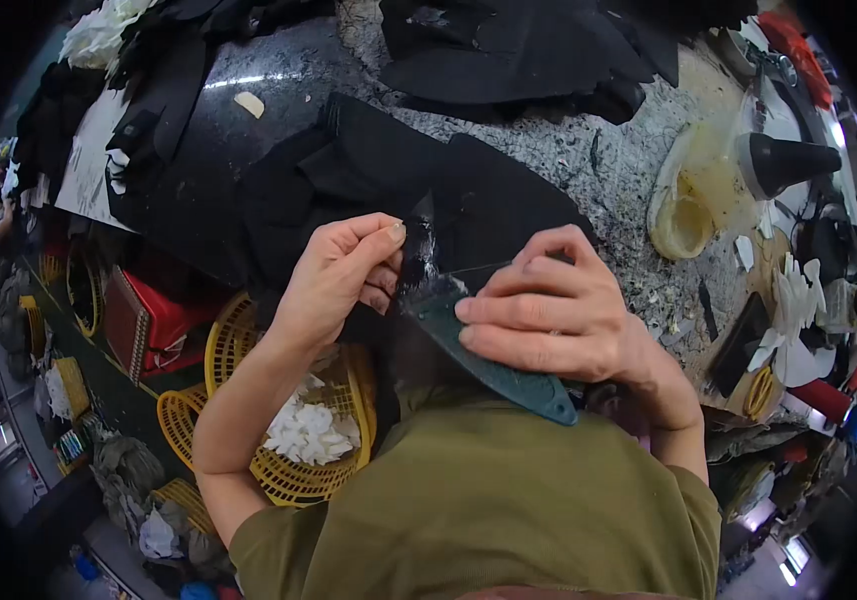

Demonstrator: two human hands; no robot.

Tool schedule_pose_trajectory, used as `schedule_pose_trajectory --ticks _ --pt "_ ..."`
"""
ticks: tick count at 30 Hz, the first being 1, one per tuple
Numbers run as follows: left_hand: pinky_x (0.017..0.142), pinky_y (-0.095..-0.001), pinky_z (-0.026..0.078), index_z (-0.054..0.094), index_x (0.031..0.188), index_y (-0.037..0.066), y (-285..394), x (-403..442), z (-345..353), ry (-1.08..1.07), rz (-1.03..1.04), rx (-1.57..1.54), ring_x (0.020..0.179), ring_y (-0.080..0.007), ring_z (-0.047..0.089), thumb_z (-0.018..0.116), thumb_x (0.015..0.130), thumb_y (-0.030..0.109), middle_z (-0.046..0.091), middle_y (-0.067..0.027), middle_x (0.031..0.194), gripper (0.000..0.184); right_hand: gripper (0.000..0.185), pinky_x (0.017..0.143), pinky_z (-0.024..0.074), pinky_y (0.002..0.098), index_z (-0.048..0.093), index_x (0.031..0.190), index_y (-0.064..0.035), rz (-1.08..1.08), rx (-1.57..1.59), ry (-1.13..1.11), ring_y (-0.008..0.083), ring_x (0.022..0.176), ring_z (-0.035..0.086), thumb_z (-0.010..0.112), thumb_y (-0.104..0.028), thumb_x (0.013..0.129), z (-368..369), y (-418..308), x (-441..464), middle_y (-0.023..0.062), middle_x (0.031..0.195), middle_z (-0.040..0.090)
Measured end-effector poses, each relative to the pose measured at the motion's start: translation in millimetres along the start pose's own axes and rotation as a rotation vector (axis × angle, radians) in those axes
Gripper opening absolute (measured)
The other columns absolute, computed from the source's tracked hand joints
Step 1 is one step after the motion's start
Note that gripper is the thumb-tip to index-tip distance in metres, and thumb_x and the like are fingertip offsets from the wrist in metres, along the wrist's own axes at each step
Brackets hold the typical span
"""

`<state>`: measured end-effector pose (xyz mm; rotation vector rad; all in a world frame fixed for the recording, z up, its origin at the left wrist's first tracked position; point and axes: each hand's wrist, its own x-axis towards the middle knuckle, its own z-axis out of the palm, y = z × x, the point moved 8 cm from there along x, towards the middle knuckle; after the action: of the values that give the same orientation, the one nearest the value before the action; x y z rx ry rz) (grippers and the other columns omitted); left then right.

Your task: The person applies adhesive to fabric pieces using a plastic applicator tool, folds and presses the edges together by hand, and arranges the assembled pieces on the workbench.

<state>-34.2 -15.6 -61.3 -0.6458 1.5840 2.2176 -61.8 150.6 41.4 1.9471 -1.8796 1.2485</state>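
Observation:
My right hand (549, 315) grips a dark green, flat, pointed tool (504, 385) with a hole near its lower end. The tool's upper edge lies by a shiny wet-looking strip (428, 245) on black fabric (509, 195). My left hand (354, 270) is to the left of that strip, thumb and fingers pinched together at the fabric's edge. Whatever lies between those fingertips is too small to make out. The black fabric spreads over the table in front of both hands.
More black pieces (529, 55) lie at the far side of the stained table (589, 150). A plastic container (699, 190) with a black cone (794, 165) stands at the right. Below my left arm, a yellow basket (364, 400) holds white scraps (314, 430). A red object (164, 320) is farther left.

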Motion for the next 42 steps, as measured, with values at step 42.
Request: schedule_pose_trajectory --ticks 42 --pt "0.075 -0.0238 0.055 0.037 0.139 -0.004 21.5 -31.8 7.1 -0.099 0.335 -0.358 0.096 -0.0161 0.065 0.048 0.094 0.011 0.064 -0.0117 0.11 0.049 0.012 0.07 0.0428 0.0226 0.065 0.099 0.0025 0.837 0.472 0.901 0.0084 0.077 0.054 0.064 0.0 0.087 -29.9 59.3 -116.2 0.0046 0.085 0.063"
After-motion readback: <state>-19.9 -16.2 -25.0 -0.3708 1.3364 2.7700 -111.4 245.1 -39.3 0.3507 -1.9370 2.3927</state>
